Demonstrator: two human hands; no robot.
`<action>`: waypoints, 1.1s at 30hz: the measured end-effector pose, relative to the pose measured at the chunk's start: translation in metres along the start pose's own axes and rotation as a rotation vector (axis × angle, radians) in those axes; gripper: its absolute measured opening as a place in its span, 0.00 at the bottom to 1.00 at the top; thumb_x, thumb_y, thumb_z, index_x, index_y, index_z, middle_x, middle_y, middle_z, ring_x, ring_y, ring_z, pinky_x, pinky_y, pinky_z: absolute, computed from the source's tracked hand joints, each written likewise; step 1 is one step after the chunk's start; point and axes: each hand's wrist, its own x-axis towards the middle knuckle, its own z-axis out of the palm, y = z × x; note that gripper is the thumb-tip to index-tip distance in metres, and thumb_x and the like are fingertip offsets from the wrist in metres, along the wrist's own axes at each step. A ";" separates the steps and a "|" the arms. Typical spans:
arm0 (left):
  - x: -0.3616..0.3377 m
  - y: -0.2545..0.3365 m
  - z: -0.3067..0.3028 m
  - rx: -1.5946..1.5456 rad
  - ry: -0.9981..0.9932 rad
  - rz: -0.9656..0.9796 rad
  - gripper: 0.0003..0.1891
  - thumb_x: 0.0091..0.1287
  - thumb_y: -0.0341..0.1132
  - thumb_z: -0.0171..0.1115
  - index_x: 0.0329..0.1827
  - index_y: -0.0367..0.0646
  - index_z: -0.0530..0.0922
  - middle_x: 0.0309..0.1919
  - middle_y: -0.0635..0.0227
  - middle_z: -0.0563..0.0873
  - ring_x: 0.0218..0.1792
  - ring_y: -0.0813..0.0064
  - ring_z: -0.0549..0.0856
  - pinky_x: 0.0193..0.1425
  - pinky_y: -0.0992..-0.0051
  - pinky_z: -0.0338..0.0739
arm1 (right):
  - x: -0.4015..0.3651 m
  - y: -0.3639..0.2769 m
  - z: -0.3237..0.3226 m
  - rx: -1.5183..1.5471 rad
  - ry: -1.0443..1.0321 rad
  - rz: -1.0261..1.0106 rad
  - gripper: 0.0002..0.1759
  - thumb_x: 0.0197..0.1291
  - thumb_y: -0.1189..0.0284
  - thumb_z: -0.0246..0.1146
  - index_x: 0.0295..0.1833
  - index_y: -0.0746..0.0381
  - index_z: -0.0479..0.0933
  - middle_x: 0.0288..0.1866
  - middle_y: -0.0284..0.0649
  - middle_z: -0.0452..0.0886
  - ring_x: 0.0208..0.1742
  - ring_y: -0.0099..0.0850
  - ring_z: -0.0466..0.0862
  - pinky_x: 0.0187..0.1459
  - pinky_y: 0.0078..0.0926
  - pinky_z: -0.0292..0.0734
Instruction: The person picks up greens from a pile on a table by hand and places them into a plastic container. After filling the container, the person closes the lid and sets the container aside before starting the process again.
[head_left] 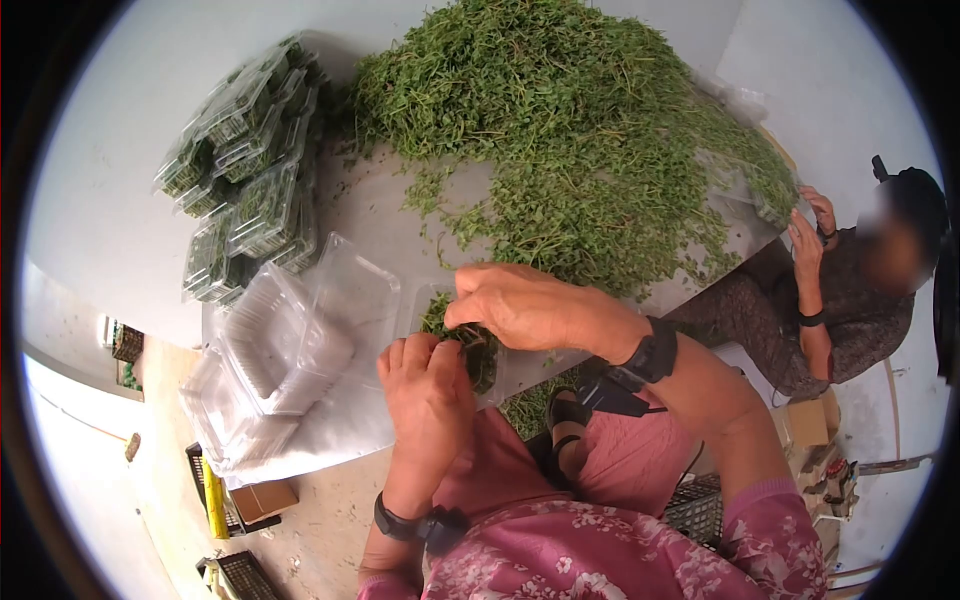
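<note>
The right hand [520, 305] has its fingers pinched closed on the herb bunch [478, 352], which lies in a clear box [497, 380] on the worktop [400, 230]. The left hand [430, 385] seems to have its fingers curled around this box.

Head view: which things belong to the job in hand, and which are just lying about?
In hand: left hand, right hand, herb bunch, open tray, herb pile, empty trays, filled packs.
Lying about: cardboard box, black crates.

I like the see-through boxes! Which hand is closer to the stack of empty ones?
Left. The left hand is just right of the stack of empty boxes; the right hand is farther off, beyond it, pinching greens.
</note>
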 end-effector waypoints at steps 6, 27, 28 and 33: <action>0.003 0.000 -0.012 -0.021 0.160 -0.023 0.07 0.57 0.21 0.64 0.37 0.40 0.79 0.33 0.63 0.79 0.38 0.59 0.77 0.48 0.62 0.68 | 0.004 -0.001 -0.004 0.055 0.179 -0.120 0.07 0.56 0.79 0.64 0.41 0.61 0.81 0.35 0.42 0.76 0.35 0.43 0.81 0.35 0.36 0.76; 0.000 0.002 -0.016 0.040 0.130 -0.179 0.12 0.61 0.29 0.67 0.46 0.38 0.81 0.29 0.64 0.80 0.34 0.61 0.79 0.46 0.63 0.69 | 0.002 -0.001 -0.021 0.101 0.280 0.050 0.11 0.59 0.76 0.66 0.47 0.66 0.80 0.41 0.46 0.79 0.42 0.46 0.82 0.45 0.38 0.78; -0.001 0.003 -0.015 0.052 0.123 -0.165 0.13 0.61 0.30 0.67 0.48 0.37 0.81 0.31 0.64 0.81 0.35 0.61 0.80 0.47 0.63 0.69 | 0.000 0.003 -0.020 0.072 0.262 0.064 0.11 0.59 0.76 0.66 0.47 0.66 0.80 0.42 0.46 0.79 0.43 0.46 0.82 0.46 0.38 0.78; -0.003 0.008 -0.012 0.038 0.045 -0.026 0.17 0.62 0.35 0.69 0.51 0.35 0.80 0.44 0.57 0.85 0.42 0.54 0.82 0.56 0.60 0.71 | -0.007 0.020 -0.011 -0.023 0.176 0.107 0.12 0.57 0.77 0.66 0.48 0.64 0.81 0.46 0.43 0.78 0.50 0.45 0.80 0.52 0.37 0.76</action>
